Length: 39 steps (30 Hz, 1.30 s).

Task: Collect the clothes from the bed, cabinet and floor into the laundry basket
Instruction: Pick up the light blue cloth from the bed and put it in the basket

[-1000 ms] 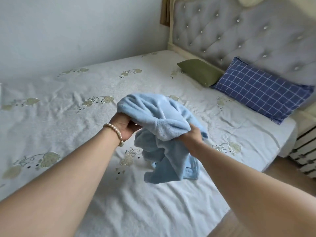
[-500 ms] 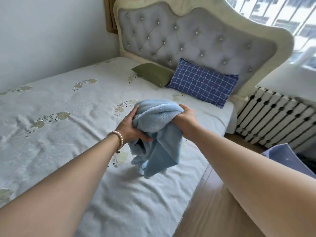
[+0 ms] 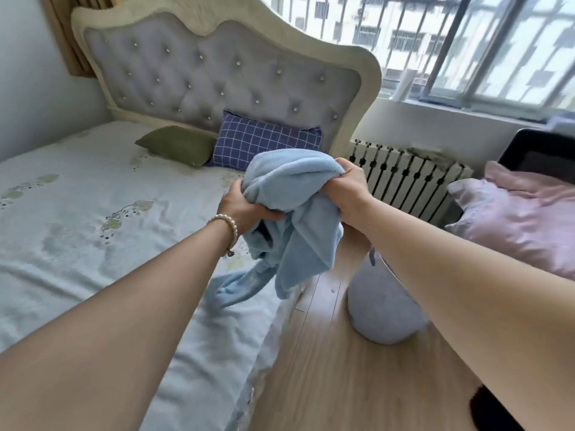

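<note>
A light blue fleece garment (image 3: 292, 194) hangs bunched between both hands above the bed's right edge. My left hand (image 3: 245, 208), with a pearl bracelet on its wrist, grips the garment's left side. My right hand (image 3: 345, 186) clutches its upper right side. A loose end of the garment trails down onto the bed (image 3: 77, 213). A pale lavender laundry basket (image 3: 378, 303) stands on the wooden floor right of the bed, partly hidden behind my right forearm. A pink garment (image 3: 516, 213) lies on the dark cabinet (image 3: 535, 154) at the right.
A green cushion (image 3: 177, 146) and a blue checked pillow (image 3: 264, 140) lean against the tufted headboard (image 3: 217, 76). A white radiator (image 3: 404, 178) runs under the barred window (image 3: 466, 42). Wooden floor (image 3: 326, 368) stretches between bed and cabinet. A dark object (image 3: 488, 409) shows at the lower right.
The view has swung right, bringing the window, basket and cabinet into sight. Both hands carried the blue garment rightward, from over the mattress to its right edge.
</note>
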{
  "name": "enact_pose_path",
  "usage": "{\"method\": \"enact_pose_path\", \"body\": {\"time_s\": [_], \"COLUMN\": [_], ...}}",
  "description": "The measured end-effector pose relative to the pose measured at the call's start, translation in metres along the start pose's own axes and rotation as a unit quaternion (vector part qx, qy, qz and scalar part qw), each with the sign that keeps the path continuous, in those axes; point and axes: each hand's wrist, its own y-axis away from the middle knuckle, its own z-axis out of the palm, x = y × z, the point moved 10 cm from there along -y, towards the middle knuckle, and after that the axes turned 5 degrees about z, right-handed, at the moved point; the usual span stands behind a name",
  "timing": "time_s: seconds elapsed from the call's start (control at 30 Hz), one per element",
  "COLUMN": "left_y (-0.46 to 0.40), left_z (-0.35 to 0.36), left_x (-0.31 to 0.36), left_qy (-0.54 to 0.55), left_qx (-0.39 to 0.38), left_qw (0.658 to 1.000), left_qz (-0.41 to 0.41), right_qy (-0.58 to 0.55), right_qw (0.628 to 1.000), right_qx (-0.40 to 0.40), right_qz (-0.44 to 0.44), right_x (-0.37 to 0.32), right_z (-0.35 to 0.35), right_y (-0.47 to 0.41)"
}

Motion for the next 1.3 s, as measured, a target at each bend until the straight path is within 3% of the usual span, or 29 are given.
{"method": "enact_pose_path", "body": {"time_s": [0.1, 0.43, 0.63, 0.8, 0.97, 1.1, 1.2, 1.3], "left_y": [-0.005, -0.040, -0.081, -0.122, -0.160, -0.187, -0.211, -0.201], "left_z": [0.049, 0.248, 0.342, 0.415, 0.489, 0.556, 0.604, 0.616], "left_x": [0.025, 0.156, 0.212, 0.220, 0.185, 0.097, 0.012, -0.025], "left_qy": [0.032, 0.113, 0.136, 0.139, 0.130, 0.112, 0.038, 0.014], "left_qx": [0.017, -0.023, -0.081, -0.119, -0.143, -0.173, -0.174, -0.160], "left_qw": [0.999, 0.991, 0.982, 0.979, 0.979, 0.978, 0.981, 0.981], "left_qz": [-0.016, 0.067, 0.100, 0.093, 0.062, -0.019, -0.079, -0.108], "right_qy": [-0.017, -0.017, -0.027, -0.027, 0.033, 0.037, 0.042, 0.026], "right_qw": [1.000, 0.990, 0.979, 0.970, 0.969, 0.966, 0.965, 0.965], "right_qx": [0.014, 0.114, 0.187, 0.228, 0.245, 0.249, 0.219, 0.161], "right_qz": [-0.022, -0.077, -0.081, -0.084, 0.000, 0.056, 0.137, 0.207], "right_x": [-0.018, -0.071, -0.088, -0.076, -0.008, 0.097, 0.173, 0.245], "right_z": [-0.059, -0.283, -0.377, -0.434, -0.467, -0.487, -0.488, -0.481], "right_y": [-0.011, -0.076, -0.106, -0.148, -0.183, -0.211, -0.231, -0.247]}}
